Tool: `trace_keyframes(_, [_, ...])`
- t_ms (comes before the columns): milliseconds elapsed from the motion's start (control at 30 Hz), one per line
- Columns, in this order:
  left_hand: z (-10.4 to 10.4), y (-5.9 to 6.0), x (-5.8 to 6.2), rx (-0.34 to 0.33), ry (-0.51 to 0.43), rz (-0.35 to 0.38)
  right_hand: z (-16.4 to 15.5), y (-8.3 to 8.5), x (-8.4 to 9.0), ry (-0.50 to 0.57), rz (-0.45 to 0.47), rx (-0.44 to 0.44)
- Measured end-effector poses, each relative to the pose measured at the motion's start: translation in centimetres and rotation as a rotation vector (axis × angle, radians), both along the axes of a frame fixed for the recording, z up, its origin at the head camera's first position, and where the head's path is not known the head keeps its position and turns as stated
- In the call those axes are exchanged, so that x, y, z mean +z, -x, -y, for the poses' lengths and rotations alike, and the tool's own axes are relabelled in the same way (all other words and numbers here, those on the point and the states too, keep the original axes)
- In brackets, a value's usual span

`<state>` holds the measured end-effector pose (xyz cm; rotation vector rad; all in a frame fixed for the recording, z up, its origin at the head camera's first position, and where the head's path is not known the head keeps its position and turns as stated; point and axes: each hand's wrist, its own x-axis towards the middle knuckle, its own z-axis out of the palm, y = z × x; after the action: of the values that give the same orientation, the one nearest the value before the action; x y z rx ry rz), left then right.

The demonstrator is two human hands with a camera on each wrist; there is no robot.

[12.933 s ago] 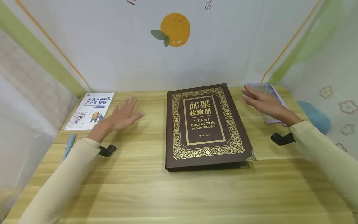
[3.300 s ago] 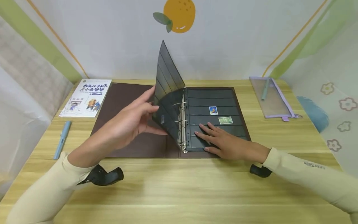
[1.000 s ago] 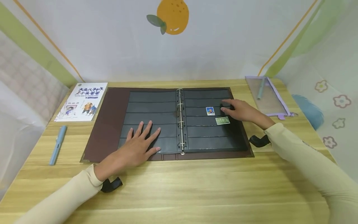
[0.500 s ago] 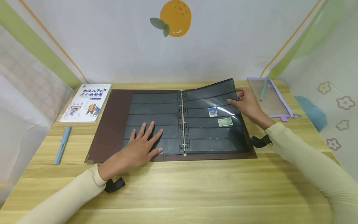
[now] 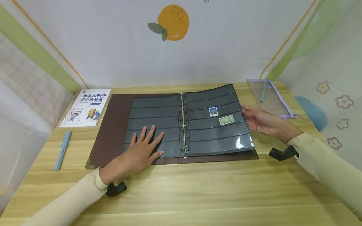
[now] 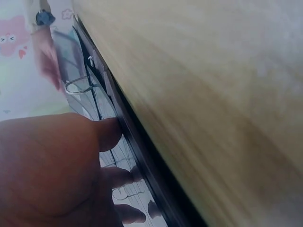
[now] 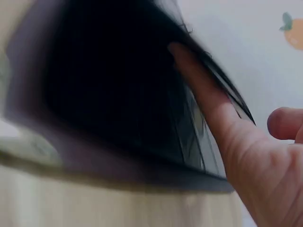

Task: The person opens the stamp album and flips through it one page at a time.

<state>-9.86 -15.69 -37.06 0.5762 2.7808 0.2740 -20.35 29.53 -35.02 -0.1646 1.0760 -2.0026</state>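
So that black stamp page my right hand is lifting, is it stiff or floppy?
Probably floppy: the page bows where the right hand lifts its edge. Likely light and thin. Its glossy glare suggests slick plastic, so the stamps might shift.

Bare table [image 5: 198, 191] lies open before the album [image 5: 113, 125]; a pen [image 5: 63, 150] flanks its left.

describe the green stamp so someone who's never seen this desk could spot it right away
Find the open brown album lying in the middle of the wooden table. On its right-hand black page, near the right hand, two stamps sit in the clear strips. The green stamp is the lower, wider one; the blue stamp just above and left of it is smaller and upright.
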Motion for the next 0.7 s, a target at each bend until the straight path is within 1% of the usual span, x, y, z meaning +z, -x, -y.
trace_keyframes(67, [0.1,-0.1,-0.1,0.004,0.007,0.005,0.1,-0.9,0.2,0.06,0.017,0.049])
trace_keyframes(100, [0.2,-0.1,-0.1,0.006,0.009,0.008,0.2,-1.2,0.5,0.078,0.017,0.059])
trace_keyframes(167, [0.3,-0.2,0.0,0.012,0.011,0.01,0.9,-1.8,1.3,0.054,0.013,0.027])
trace_keyframes(267, [0.3,-0.3,0.1,0.016,0.015,0.007,2.1,-2.1,3.0,-0.057,-0.02,-0.059])
trace_keyframes(367, [0.3,-0.3,0.1,0.016,0.011,0.003,3.3,-2.3,5.1,-0.185,-0.085,-0.108])
trace_keyframes(533, [0.0,-0.2,-0.1,0.014,0.006,-0.002,5.2,-2.3,8.7,-0.332,-0.225,-0.059])
trace_keyframes(600, [0.0,-0.1,-0.1,0.013,0.009,-0.005,6.1,-2.3,10.0,-0.373,-0.263,-0.036])
trace_keyframes(700, [-0.1,0.1,-0.1,0.006,0.021,-0.008,7.4,-2.2,11.8,-0.468,-0.294,-0.037])
